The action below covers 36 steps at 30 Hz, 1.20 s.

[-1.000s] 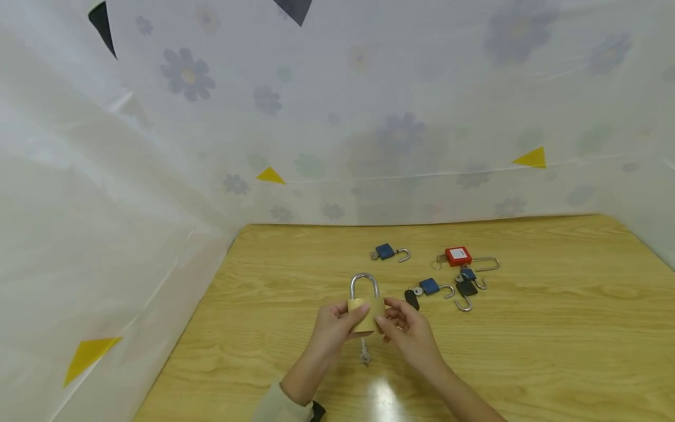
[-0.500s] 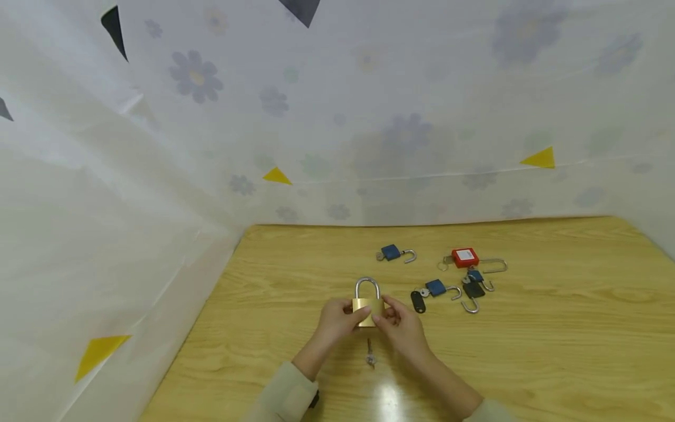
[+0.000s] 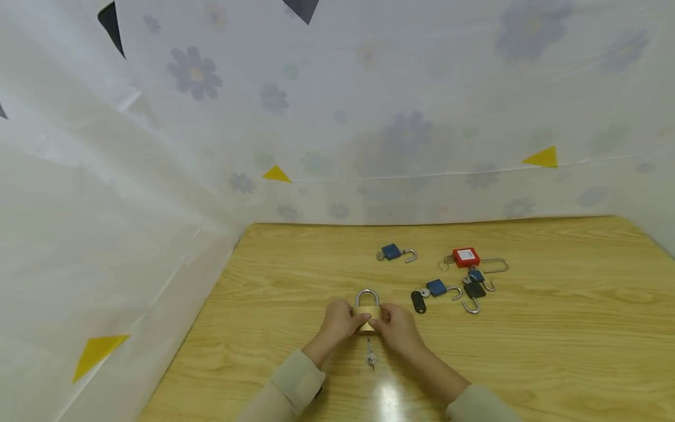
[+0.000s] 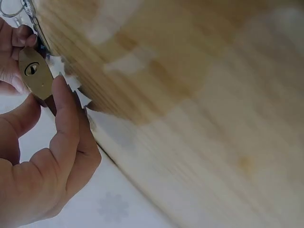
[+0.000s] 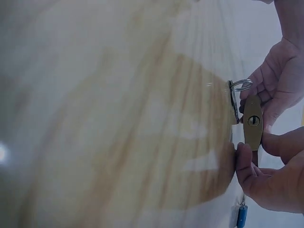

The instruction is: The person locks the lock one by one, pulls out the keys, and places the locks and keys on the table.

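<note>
A brass padlock (image 3: 367, 326) with its silver shackle (image 3: 367, 292) seated in the body is between both hands, close over the table. My left hand (image 3: 337, 321) pinches its left side, thumb across the front face. From the right, my right hand (image 3: 399, 329) pinches the other side, its thumb also on the front. Both wrist views show the brass underside with a keyhole (image 4: 32, 69) that has no key in it. A small bunch of silver keys (image 3: 371, 354) lies on the wood just below the padlock, nearer to me.
Behind and to the right lie open padlocks: a blue one (image 3: 391, 252), another blue one (image 3: 436, 287) with a black tag (image 3: 418, 302), a red one (image 3: 466, 257) with a long shackle, and a black one (image 3: 474, 289). A flowered sheet (image 3: 337, 193) hangs along the table's back edge.
Both hands have lowered the brass padlock toward the table, and it appears lower and nearer the keys. The view has shifted slightly. The other padlocks and the keys stay where they lay.
</note>
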Each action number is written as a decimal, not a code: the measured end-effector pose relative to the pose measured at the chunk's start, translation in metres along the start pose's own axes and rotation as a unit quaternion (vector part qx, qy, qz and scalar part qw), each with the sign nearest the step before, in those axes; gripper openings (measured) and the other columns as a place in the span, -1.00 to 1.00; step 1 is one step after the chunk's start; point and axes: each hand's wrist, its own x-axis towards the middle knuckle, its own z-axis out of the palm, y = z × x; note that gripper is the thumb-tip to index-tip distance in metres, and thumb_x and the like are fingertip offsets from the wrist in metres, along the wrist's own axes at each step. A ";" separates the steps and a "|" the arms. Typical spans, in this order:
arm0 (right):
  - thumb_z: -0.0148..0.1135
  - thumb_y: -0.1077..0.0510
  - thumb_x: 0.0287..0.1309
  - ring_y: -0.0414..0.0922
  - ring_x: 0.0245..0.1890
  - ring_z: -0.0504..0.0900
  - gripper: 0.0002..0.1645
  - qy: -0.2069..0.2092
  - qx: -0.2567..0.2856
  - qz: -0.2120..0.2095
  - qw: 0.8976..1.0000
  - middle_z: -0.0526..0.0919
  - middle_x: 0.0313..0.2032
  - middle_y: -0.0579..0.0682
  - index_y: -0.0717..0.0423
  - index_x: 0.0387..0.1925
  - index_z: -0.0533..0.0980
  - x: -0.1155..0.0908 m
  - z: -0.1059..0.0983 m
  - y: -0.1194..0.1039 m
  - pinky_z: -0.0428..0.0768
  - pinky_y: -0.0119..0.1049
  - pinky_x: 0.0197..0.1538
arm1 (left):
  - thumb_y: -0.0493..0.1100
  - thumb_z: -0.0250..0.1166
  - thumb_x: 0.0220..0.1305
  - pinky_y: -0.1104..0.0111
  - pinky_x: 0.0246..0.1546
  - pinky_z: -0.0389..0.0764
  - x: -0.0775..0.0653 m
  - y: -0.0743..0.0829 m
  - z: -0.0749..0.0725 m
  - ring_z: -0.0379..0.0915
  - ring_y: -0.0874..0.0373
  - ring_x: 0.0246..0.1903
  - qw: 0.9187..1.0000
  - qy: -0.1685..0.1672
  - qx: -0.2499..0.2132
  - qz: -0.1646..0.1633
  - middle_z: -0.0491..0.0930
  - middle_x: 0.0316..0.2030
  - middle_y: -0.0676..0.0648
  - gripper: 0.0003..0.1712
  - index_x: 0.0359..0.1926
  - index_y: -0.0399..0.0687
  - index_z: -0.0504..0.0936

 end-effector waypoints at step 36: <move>0.24 0.19 0.05 -0.18 -0.59 0.36 -0.71 -0.095 -0.082 -0.010 0.992 0.43 -0.56 0.01 0.32 -0.35 0.36 0.009 -0.008 -0.007 0.31 -0.42 -0.56 | 0.06 0.21 0.12 0.55 -0.75 0.13 0.012 0.004 -0.008 0.09 0.27 -0.77 0.978 -0.090 0.190 0.008 0.19 -0.81 0.07 -0.51 -0.76 -0.08 0.28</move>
